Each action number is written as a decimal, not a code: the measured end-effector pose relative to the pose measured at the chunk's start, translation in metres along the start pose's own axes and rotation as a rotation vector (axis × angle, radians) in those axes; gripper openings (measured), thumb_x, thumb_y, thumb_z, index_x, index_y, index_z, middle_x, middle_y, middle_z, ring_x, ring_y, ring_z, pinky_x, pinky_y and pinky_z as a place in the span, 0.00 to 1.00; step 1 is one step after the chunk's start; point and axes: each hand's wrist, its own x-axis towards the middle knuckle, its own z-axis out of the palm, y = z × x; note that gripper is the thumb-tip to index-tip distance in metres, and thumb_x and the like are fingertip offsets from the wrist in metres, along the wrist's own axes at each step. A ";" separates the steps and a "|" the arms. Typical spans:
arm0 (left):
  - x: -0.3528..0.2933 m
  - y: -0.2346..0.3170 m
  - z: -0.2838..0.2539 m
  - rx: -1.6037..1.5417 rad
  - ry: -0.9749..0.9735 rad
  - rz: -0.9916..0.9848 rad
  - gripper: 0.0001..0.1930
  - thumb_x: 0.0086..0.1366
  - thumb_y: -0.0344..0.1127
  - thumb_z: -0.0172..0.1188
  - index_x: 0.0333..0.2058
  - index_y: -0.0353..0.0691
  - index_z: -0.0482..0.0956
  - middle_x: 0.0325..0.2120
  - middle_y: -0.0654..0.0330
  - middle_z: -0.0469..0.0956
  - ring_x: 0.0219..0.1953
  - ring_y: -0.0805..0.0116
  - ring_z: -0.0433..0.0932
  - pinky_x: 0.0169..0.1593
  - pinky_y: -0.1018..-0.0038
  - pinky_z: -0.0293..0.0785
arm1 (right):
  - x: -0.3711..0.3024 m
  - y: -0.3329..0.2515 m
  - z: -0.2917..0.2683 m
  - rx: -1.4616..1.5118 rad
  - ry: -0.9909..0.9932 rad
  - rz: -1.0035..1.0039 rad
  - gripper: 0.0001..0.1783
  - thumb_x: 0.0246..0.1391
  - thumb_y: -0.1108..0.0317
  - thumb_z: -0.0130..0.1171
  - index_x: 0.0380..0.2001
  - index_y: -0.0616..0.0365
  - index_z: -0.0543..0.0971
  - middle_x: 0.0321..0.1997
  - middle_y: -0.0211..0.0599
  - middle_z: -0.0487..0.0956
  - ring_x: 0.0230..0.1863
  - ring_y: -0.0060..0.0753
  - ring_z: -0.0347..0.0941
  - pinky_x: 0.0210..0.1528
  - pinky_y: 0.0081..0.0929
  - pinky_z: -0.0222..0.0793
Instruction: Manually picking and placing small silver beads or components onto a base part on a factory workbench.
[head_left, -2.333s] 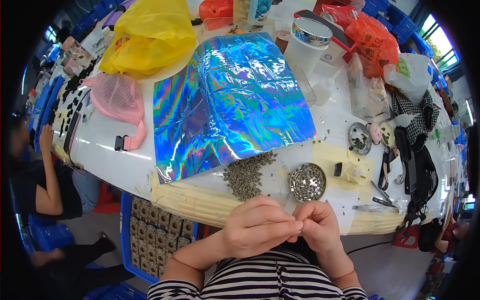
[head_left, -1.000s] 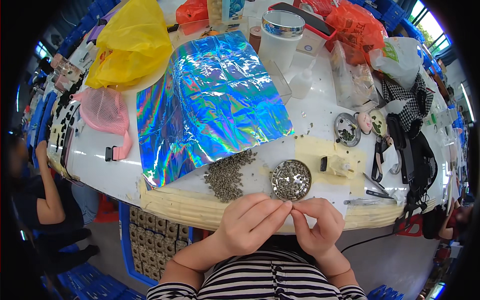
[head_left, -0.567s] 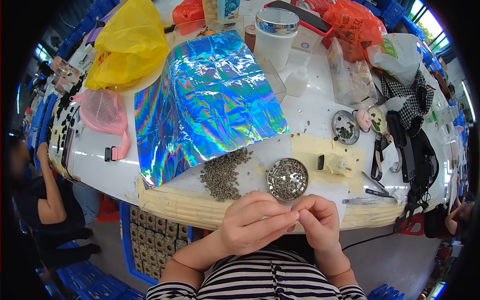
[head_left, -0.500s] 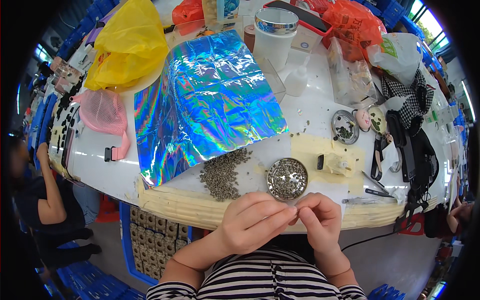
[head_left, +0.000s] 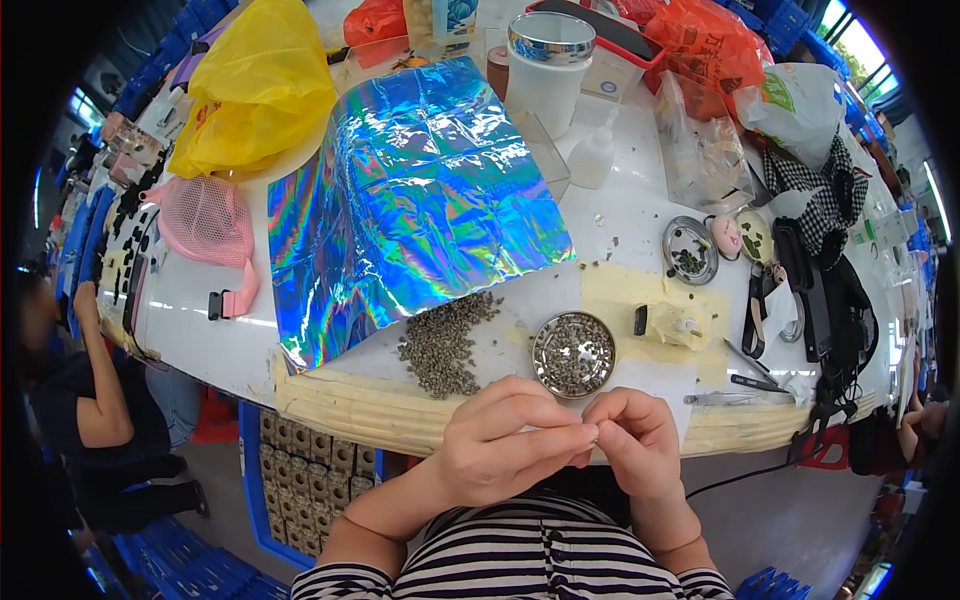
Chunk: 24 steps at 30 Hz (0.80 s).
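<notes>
My left hand (head_left: 505,442) and my right hand (head_left: 637,437) meet at the table's front edge, fingertips pinched together. Whatever they pinch between them is too small to make out. Just beyond the fingers stands a round metal dish (head_left: 537,372) holding many small grey-brown pieces (head_left: 575,350). Left of the dish lies a loose heap of similar small pieces (head_left: 440,345), its far side against a shiny blue holographic sheet (head_left: 440,190). To the right of the dish, a small block wrapped in yellowish tape (head_left: 672,326) rests on a taped patch of table.
Tweezers (head_left: 757,383) and a thin tool lie to the right, near scissors (head_left: 757,315) and a round metal dish with dark green bits (head_left: 690,250). A white canister (head_left: 548,80), a squeeze bottle (head_left: 594,155) and plastic bags stand farther back. A blue crate (head_left: 250,470) sits below the edge.
My hands stay pinched together by the dish, with only a slight shift of the fingers. The objects on the table lie as before.
</notes>
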 end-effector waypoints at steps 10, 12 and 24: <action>0.000 0.003 0.000 0.285 0.017 0.122 0.17 0.46 0.25 0.69 0.38 0.31 0.83 0.34 0.58 0.80 0.33 0.63 0.78 0.32 0.73 0.76 | 0.001 0.001 0.013 -0.621 0.170 -0.450 0.04 0.56 0.80 0.60 0.36 0.67 0.78 0.34 0.38 0.81 0.33 0.24 0.78 0.37 0.20 0.74; -0.002 0.003 0.000 0.367 -0.006 0.146 0.16 0.47 0.25 0.68 0.38 0.30 0.83 0.34 0.57 0.80 0.33 0.62 0.78 0.32 0.73 0.76 | 0.004 0.000 0.013 -0.883 0.194 -0.582 0.05 0.54 0.81 0.62 0.35 0.67 0.79 0.34 0.37 0.81 0.32 0.24 0.78 0.36 0.19 0.73; -0.003 -0.001 0.000 -0.028 0.021 -0.045 0.15 0.47 0.25 0.72 0.37 0.42 0.86 0.32 0.63 0.80 0.31 0.66 0.77 0.35 0.73 0.73 | -0.002 0.002 0.003 0.007 0.002 -0.001 0.05 0.63 0.74 0.55 0.38 0.66 0.76 0.32 0.39 0.81 0.34 0.26 0.80 0.39 0.22 0.78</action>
